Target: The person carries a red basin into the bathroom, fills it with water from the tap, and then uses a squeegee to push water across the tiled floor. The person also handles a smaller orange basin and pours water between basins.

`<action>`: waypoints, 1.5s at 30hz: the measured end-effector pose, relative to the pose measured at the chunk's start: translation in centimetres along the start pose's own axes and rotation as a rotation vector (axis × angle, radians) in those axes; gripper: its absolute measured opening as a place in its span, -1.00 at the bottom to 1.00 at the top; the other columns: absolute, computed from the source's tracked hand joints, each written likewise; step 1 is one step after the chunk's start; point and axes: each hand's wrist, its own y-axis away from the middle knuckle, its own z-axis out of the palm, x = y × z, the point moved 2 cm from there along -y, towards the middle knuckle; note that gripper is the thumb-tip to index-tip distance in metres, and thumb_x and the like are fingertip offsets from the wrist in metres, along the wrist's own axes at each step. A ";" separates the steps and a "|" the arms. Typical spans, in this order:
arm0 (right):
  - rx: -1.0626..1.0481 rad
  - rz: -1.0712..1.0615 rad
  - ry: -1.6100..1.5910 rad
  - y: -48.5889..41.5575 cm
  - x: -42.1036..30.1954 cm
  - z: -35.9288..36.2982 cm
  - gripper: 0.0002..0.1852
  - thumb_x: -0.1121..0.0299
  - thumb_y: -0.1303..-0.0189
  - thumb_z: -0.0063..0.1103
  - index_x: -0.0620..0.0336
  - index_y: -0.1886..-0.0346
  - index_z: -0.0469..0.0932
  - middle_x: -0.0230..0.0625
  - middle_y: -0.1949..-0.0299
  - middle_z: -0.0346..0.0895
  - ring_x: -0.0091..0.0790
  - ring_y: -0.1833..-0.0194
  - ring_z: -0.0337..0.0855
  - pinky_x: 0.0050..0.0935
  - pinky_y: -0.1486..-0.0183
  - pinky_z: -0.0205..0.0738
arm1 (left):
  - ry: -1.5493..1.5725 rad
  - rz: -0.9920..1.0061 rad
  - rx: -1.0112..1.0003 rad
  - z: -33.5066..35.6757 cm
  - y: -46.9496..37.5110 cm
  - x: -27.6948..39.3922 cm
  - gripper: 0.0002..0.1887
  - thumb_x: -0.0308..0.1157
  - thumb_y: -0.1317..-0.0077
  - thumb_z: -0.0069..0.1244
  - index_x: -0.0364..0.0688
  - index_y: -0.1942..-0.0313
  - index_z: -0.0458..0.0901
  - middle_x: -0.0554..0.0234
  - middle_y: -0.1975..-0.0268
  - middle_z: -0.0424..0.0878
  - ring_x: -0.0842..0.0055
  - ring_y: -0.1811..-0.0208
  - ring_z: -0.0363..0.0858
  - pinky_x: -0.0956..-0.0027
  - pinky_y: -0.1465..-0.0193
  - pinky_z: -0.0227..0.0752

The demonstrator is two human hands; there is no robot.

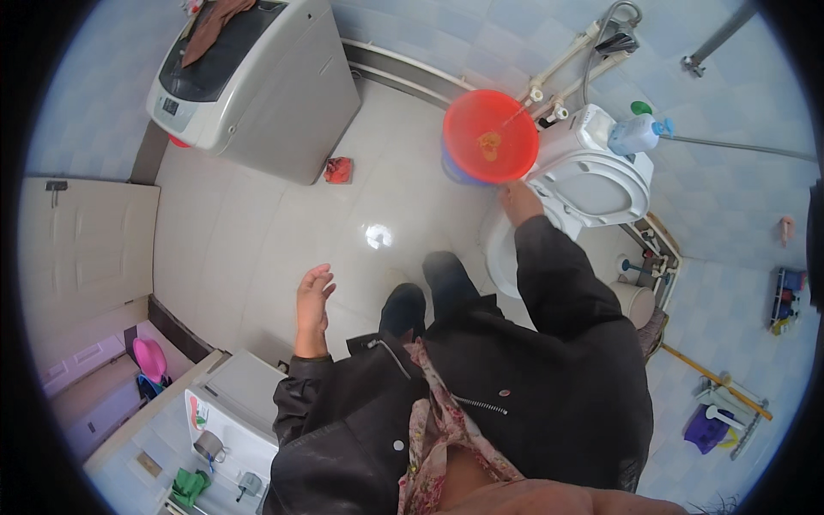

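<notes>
A red plastic basin (pixel 460 151) sits near the wall pipes, with a blue container (pixel 454 168) partly visible beneath it. Water runs from a white tap (pixel 535 95) into the basin, where an orange-yellow patch (pixel 489 145) shows. My right hand (pixel 520 203) is at the basin's near rim, above the toilet bowl; its fingers are curled, and whether they grip the rim is unclear. The toilet (pixel 505 264) has its seat and lid (pixel 592 187) raised. Over the tiled floor, my left hand (pixel 313 302) is bent with its fingers slightly apart, holding nothing.
A washing machine (pixel 283 90) with a brown cloth (pixel 209 29) stands at the far left, a small red packet (pixel 338 170) on the floor beside its corner. A pump bottle (pixel 632 135) rests on the toilet tank. Behind the toilet is a waste bin (pixel 634 304); a door (pixel 90 238) is at left.
</notes>
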 end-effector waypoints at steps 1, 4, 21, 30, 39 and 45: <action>0.026 -0.030 0.022 -2.9 1.0 0.6 -0.70 0.29 -0.12 0.08 0.23 0.10 0.48 -0.01 0.20 0.51 0.00 0.15 0.53 -0.13 0.09 0.41 | -0.019 -0.015 -0.036 1.0 -1.2 -0.3 -0.76 -0.42 -0.27 -0.08 -0.26 0.08 0.52 0.29 0.12 0.51 0.53 0.05 0.46 0.41 -0.02 0.37; 0.139 -0.042 -0.043 -10.7 3.7 3.4 -0.70 0.22 -0.21 0.02 0.27 0.15 0.49 -0.03 0.24 0.52 -0.03 0.17 0.56 -0.13 0.09 0.42 | -0.069 -0.060 -0.109 4.4 -4.4 -2.1 -0.76 -0.42 -0.28 -0.08 -0.26 0.07 0.51 0.26 0.10 0.52 0.49 0.02 0.47 0.37 -0.06 0.37; -0.091 0.450 -0.369 -26.9 24.9 29.0 -0.42 0.09 -0.21 0.03 0.20 -0.23 0.26 0.02 -0.12 0.37 -0.11 -0.13 0.42 -0.21 -0.12 0.35 | -0.167 -0.437 -0.026 14.0 -14.9 -9.9 -0.76 -0.42 -0.25 -0.04 -0.27 0.09 0.50 0.28 0.17 0.57 0.54 0.11 0.54 0.42 0.05 0.42; -0.381 0.529 0.132 -28.0 26.2 35.4 -0.07 -0.08 -0.06 0.14 0.16 -0.40 -0.06 0.01 -0.42 -0.18 0.07 -0.42 -0.20 -0.05 -0.39 -0.20 | -0.176 -0.527 -0.032 17.4 -18.2 -11.0 -0.74 -0.41 -0.27 -0.07 -0.32 0.06 0.49 0.22 0.16 0.58 0.50 0.09 0.56 0.40 0.04 0.44; -0.279 0.517 -0.339 -30.2 25.6 27.3 -0.34 -0.01 -0.10 0.09 0.24 -0.20 0.33 0.09 -0.13 0.35 -0.04 -0.20 0.33 -0.21 -0.22 0.19 | -0.148 -0.484 -0.088 20.0 -19.5 -8.9 -0.74 -0.41 -0.28 -0.07 -0.32 0.06 0.49 0.20 0.17 0.58 0.49 0.09 0.56 0.42 0.04 0.44; 0.152 0.596 -0.399 -26.6 24.0 14.4 -0.65 0.26 -0.15 0.11 0.27 0.06 0.54 0.00 0.20 0.58 -0.13 0.10 0.60 -0.30 0.04 0.42 | -0.144 -0.421 -0.095 21.2 -20.3 -4.9 -0.75 -0.42 -0.28 -0.08 -0.33 0.07 0.49 0.20 0.16 0.58 0.51 0.09 0.55 0.43 0.03 0.43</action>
